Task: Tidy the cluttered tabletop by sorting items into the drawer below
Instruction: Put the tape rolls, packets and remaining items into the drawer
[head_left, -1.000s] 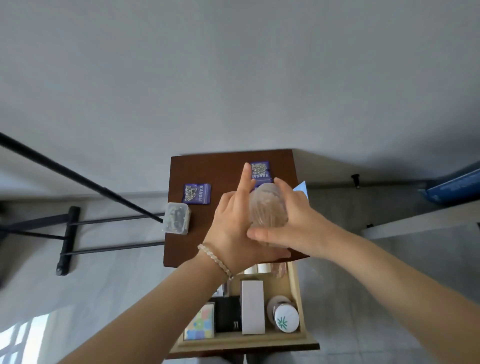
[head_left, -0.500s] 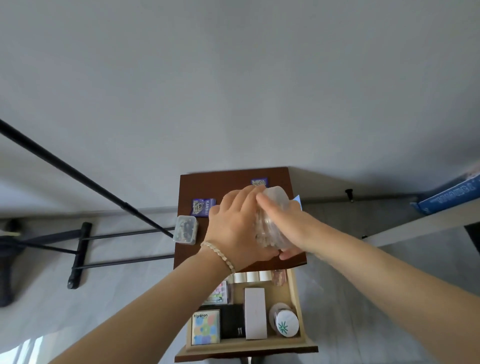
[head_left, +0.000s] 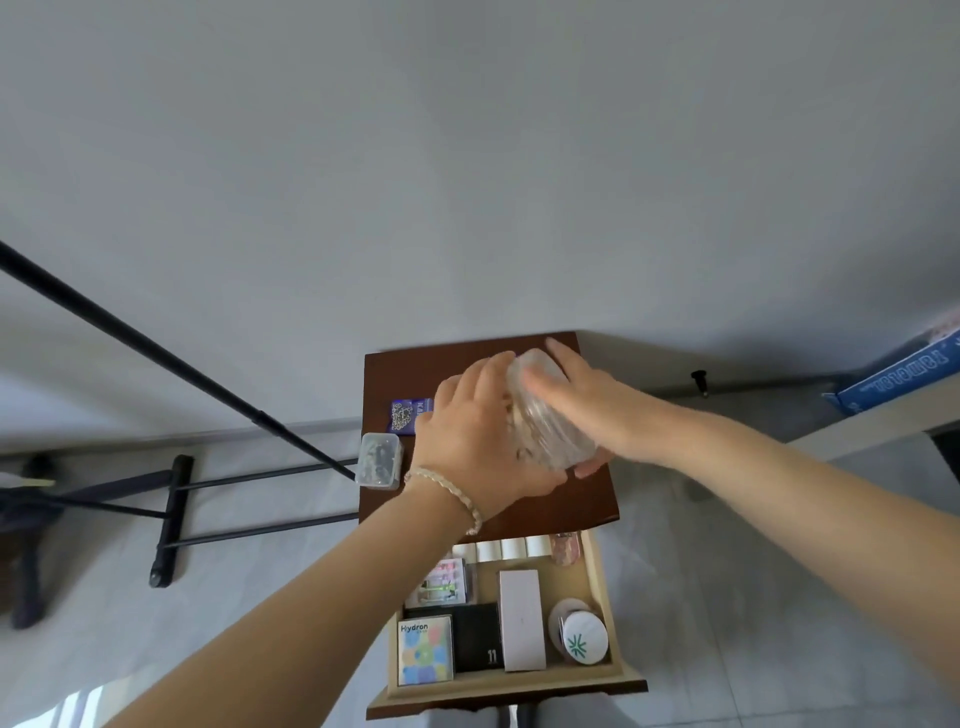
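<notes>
Both hands clasp a clear round plastic jar (head_left: 551, 427), tilted above the dark brown wooden tabletop (head_left: 571, 501). The left hand (head_left: 475, 447) curls round one side and the right hand (head_left: 589, 410) wraps the other. Below, the pale wooden drawer (head_left: 519, 686) stands open, holding boxes. A small clear lidded box (head_left: 380, 460) sits at the table's left edge.

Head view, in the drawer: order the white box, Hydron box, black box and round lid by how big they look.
1. white box, largest
2. Hydron box and black box: about alike, so not ranked against each other
3. round lid, smallest
</notes>
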